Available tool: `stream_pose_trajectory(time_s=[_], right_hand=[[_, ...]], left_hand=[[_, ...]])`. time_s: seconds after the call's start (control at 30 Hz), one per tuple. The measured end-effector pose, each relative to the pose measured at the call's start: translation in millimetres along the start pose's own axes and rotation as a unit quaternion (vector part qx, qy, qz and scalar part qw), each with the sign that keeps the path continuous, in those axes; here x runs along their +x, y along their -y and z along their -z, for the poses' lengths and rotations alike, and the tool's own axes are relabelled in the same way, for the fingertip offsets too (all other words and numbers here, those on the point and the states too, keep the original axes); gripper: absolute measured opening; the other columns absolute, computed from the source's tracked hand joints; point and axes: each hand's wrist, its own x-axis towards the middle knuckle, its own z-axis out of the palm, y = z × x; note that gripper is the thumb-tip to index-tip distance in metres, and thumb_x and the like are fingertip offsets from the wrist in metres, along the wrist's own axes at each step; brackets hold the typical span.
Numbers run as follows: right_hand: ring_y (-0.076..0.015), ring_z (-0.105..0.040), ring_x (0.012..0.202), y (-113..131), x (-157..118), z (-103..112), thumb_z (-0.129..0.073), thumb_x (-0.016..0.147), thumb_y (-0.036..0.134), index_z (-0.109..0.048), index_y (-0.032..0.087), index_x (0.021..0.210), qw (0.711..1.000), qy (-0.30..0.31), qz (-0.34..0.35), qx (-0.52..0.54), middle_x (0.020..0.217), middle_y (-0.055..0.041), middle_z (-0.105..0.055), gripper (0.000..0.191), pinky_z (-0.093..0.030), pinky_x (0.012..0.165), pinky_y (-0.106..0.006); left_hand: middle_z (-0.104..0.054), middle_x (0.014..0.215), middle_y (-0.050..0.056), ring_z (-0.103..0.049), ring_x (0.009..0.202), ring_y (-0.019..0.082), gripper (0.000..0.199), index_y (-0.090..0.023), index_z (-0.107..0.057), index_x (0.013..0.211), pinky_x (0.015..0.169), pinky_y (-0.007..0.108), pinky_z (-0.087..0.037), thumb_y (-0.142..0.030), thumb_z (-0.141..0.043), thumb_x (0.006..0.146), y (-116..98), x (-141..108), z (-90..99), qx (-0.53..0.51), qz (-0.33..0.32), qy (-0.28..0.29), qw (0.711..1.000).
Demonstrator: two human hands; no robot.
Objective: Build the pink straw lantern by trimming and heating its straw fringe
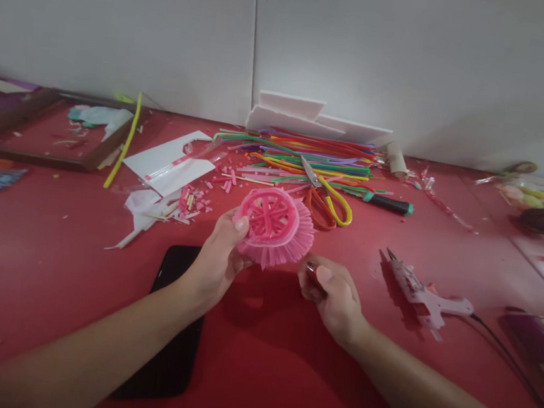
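Gripping pink rosette (273, 222), red item (313, 268) half-hidden

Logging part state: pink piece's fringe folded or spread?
Spread: the fringe fans out past the round rim at right and below. At the left hand, cannot tell.

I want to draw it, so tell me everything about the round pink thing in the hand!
The round pink thing has a pink ring with spokes crossing inside and paler strips fringing its right and lower edges. It may be plastic. The left hand holds it tilted above the red table, thumb on the ring.
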Motion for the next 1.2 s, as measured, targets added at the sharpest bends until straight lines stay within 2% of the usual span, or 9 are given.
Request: stream_pose_trajectory(time_s=[0.13,0.3,0.53,0.7,0.83,0.93,1.07,1.2], right_hand=[[-0.0105,-0.022,0.049,-3,0,0,-0.052,0.090,0.058,-0.042,0.025,0.060,1.000,0.001,0.005,0.003,0.053,0.0068,-0.031,0.046,-0.020,0.048,-0.029],[-0.0118,-0.023,0.053,-7,-3,2,-0.050,0.093,0.055,-0.043,0.024,0.063,1.000,0.009,0.022,-0.016,0.057,0.0057,-0.032,0.043,-0.022,0.052,-0.030],[-0.0133,-0.027,0.057,-11,-6,6,-0.045,0.100,0.047,-0.043,0.023,0.067,0.997,0.022,0.046,-0.051,0.063,0.0040,-0.036,0.040,-0.025,0.057,-0.032],[-0.0130,-0.027,0.058,-13,-6,6,-0.045,0.099,0.045,-0.041,0.023,0.068,0.996,0.035,0.058,-0.065,0.063,0.0043,-0.035,0.038,-0.024,0.057,-0.031],[-0.0130,-0.027,0.058,-13,-6,7,-0.044,0.100,0.044,-0.040,0.023,0.069,0.994,0.043,0.065,-0.071,0.063,0.0046,-0.034,0.038,-0.024,0.057,-0.031],[-0.0131,-0.027,0.059,-11,-5,6,-0.044,0.101,0.044,-0.040,0.023,0.070,0.994,0.044,0.067,-0.076,0.064,0.0046,-0.034,0.037,-0.023,0.056,-0.031],[-0.0129,-0.026,0.059,-8,-4,5,-0.044,0.101,0.043,-0.038,0.024,0.069,0.994,0.044,0.067,-0.079,0.064,0.0050,-0.033,0.038,-0.023,0.057,-0.031],[-0.0128,-0.025,0.059,-7,-6,4,-0.045,0.100,0.042,-0.037,0.024,0.069,0.994,0.046,0.064,-0.079,0.064,0.0053,-0.032,0.038,-0.023,0.056,-0.032]], left_hand=[[-0.079,0.106,0.007,-0.074,0.111,0.035,0.058,-0.021,-0.064,0.108,0.084,0.042,-0.064,-0.058,-0.087,0.069,-1,-1,-0.7,-0.001,0.003,0.007,1.000],[-0.079,0.108,0.008,-0.073,0.115,0.036,0.057,-0.022,-0.063,0.110,0.089,0.046,-0.063,-0.056,-0.087,0.071,0,-1,0.5,-0.019,0.004,0.020,1.000],[-0.080,0.110,0.008,-0.076,0.107,0.034,0.066,-0.022,-0.061,0.114,0.082,0.042,-0.065,-0.060,-0.088,0.067,0,1,2.1,-0.007,0.017,0.015,1.000],[-0.080,0.107,0.007,-0.077,0.106,0.033,0.060,-0.021,-0.061,0.112,0.079,0.040,-0.065,-0.056,-0.087,0.070,0,1,0.9,-0.012,0.013,0.013,1.000],[-0.080,0.103,0.006,-0.078,0.096,0.030,0.064,-0.021,-0.063,0.107,0.071,0.035,-0.065,-0.060,-0.090,0.063,0,2,0.3,-0.010,0.011,0.006,1.000],[-0.079,0.093,0.003,-0.076,0.078,0.023,0.062,-0.022,-0.065,0.104,0.058,0.028,-0.060,-0.059,-0.092,0.062,0,2,0.4,-0.016,0.011,0.007,1.000],[-0.070,0.069,-0.004,-0.062,0.052,0.011,0.053,-0.022,-0.068,0.095,0.045,0.019,-0.051,-0.056,-0.092,0.063,0,2,0.8,-0.025,0.008,0.003,1.000],[-0.067,0.065,-0.005,-0.060,0.052,0.010,0.048,-0.022,-0.068,0.086,0.044,0.017,-0.050,-0.053,-0.094,0.061,0,2,-0.4,-0.033,0.006,-0.006,0.999]])
